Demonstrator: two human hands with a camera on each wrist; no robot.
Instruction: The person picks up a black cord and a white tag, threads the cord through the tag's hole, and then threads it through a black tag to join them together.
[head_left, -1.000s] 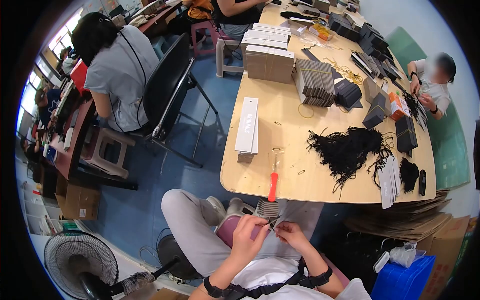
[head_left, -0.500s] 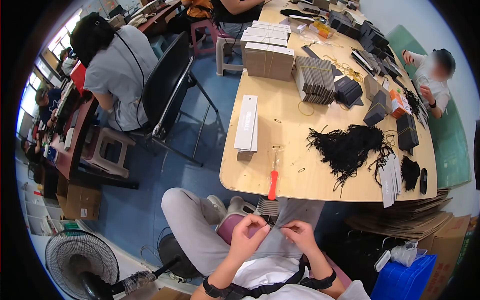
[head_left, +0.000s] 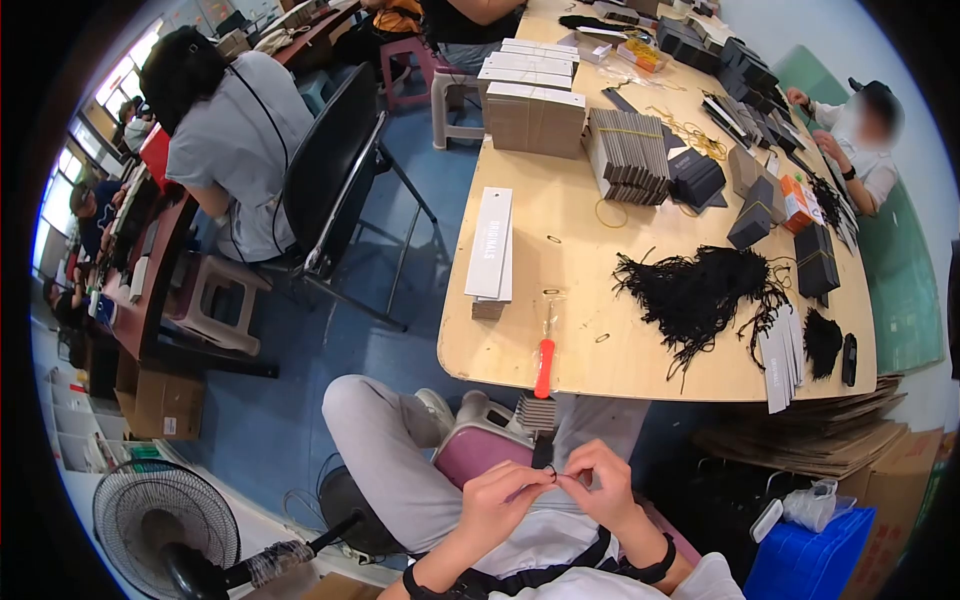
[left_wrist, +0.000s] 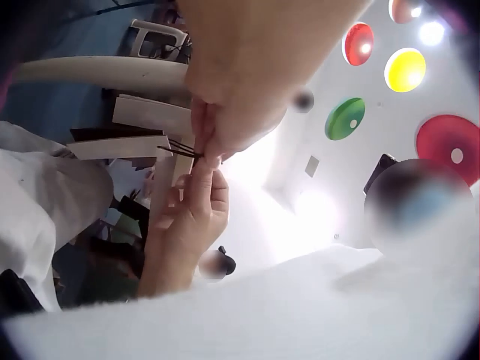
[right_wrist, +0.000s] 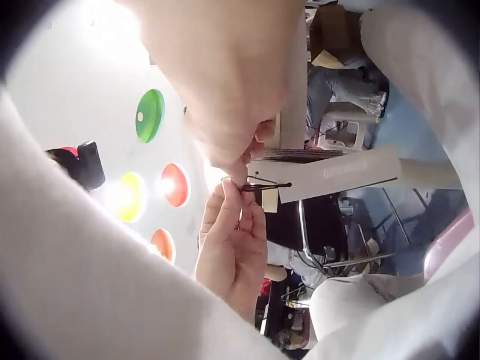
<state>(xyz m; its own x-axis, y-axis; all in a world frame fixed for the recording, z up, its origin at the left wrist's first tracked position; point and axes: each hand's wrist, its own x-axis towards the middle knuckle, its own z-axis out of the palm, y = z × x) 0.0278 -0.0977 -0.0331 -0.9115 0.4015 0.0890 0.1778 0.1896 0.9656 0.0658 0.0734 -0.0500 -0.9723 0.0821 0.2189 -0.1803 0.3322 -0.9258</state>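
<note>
Over the lap, my left hand (head_left: 498, 500) and right hand (head_left: 603, 485) meet fingertip to fingertip, pinching a thin black cord (head_left: 551, 470) between them. Strands of the cord (right_wrist: 262, 183) stretch from the fingertips across a pale printed tag (right_wrist: 341, 174) in the right wrist view, ending in a dark spot on it. The left wrist view has the cord (left_wrist: 178, 148) running toward the ends of the tags (left_wrist: 120, 147). Between the thighs stands a small stack of grey tags (head_left: 536, 411), just beyond the hands. Curled fingers hide part of the cord.
On the table (head_left: 520, 365) ahead lie a red-handled tool (head_left: 544, 368), white tags (head_left: 489, 245), a heap of black cords (head_left: 705, 300) and banded card stacks (head_left: 535, 118). A fan (head_left: 165, 530) stands at lower left, a blue bin (head_left: 810, 555) at lower right. Another person (head_left: 865, 140) sits across.
My hands were slightly apart half a second ago and are now together at the cord. The right hand has moved left and up. The person across has shifted their arms.
</note>
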